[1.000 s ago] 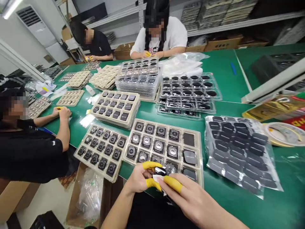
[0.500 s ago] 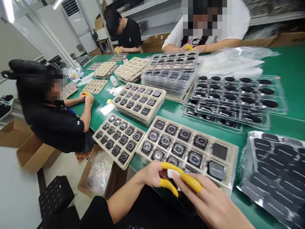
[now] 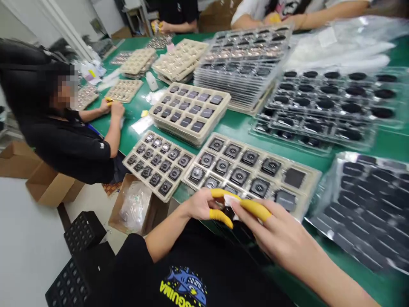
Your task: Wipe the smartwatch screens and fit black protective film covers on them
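Note:
In front of my chest, my left hand [image 3: 203, 204] pinches a small dark piece [image 3: 228, 212] between yellow-sleeved thumb and forefinger; most of it is hidden. My right hand [image 3: 275, 221], a yellow finger cot on its forefinger, is closed on a white wipe [image 3: 231, 199] pressed against that piece. Just beyond both hands lies a cream tray [image 3: 309, 175] holding dark square watch cases [image 3: 239, 175] in its compartments. A flat dark square [image 3: 294, 177] fills one compartment at its right. To the left is a second cream tray [image 3: 188, 175] of similar cases.
Stacked cream trays [image 3: 188, 135] stand behind, beside tall clear trays [image 3: 223, 87]. More clear trays [image 3: 326, 102] and a bag of black pieces [image 3: 361, 209] are at right. A co-worker [image 3: 73, 136] sits at left; others sit across the green table [image 3: 239, 125]. An open carton [image 3: 137, 204] is below.
My view has tilted downward, so the table sits higher and my shirt print shows. Both hands stay together, with the white wipe still against the dark piece.

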Tool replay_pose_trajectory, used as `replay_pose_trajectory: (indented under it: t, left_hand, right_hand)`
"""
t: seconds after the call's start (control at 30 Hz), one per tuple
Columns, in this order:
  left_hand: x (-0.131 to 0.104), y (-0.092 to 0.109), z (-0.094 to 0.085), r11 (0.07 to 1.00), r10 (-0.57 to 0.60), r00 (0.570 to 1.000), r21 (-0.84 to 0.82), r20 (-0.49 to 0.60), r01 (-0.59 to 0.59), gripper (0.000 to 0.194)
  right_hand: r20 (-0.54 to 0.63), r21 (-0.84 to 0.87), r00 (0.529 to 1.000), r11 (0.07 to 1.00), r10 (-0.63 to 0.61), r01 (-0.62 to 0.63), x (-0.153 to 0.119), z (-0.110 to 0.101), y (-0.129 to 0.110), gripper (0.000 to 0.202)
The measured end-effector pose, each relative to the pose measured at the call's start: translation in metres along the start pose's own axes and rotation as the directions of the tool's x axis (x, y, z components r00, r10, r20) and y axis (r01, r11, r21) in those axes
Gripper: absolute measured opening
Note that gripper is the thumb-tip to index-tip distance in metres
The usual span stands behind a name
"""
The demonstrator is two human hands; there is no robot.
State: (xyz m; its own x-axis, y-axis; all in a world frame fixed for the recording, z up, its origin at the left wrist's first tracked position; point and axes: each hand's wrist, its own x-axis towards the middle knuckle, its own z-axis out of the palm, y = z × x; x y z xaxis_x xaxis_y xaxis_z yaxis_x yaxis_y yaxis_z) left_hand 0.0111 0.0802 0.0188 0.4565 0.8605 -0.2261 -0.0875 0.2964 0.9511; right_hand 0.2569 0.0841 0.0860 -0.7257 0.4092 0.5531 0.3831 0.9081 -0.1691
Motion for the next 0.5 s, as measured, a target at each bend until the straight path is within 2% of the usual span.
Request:
replay_pose_trajectory:
  t: [0.13, 0.2, 0.27, 0.37, 0.43, 0.5]
  left_hand:
    - [0.0, 0.01, -0.011, 0.97, 0.202, 0.972, -0.112, -0.122, -0.215, 0.086]
    - [0.001, 0.016, -0.018, 0.939, 0.302, 0.94, -0.119, -0.157, -0.322, 0.082]
    - [0.002, 0.022, -0.022, 0.91, 0.383, 0.905, -0.094, -0.186, -0.404, 0.081]
    - [0.005, 0.029, -0.02, 0.897, 0.419, 0.881, -0.052, -0.219, -0.439, 0.079]
    - [0.006, 0.031, -0.017, 0.892, 0.434, 0.873, -0.034, -0.223, -0.452, 0.079]
    - [0.007, 0.031, -0.014, 0.879, 0.459, 0.862, -0.03, -0.218, -0.476, 0.077]
  right_hand:
    - [0.05, 0.016, 0.994, 0.995, 0.095, -0.096, 0.009, -0.033, 0.001, 0.071]
    - [0.013, 0.016, 0.98, 0.98, 0.201, -0.201, 0.009, -0.05, -0.002, 0.078]
    - [-0.075, -0.022, 0.943, 0.945, 0.325, -0.327, 0.007, -0.062, -0.007, 0.086]
    - [-0.164, -0.024, 0.897, 0.907, 0.411, -0.42, 0.005, -0.069, -0.014, 0.092]
    - [-0.143, 0.012, 0.907, 0.917, 0.395, -0.398, 0.005, -0.065, -0.017, 0.088]
    - [-0.104, 0.051, 0.933, 0.938, 0.345, -0.342, 0.006, -0.059, -0.019, 0.074]
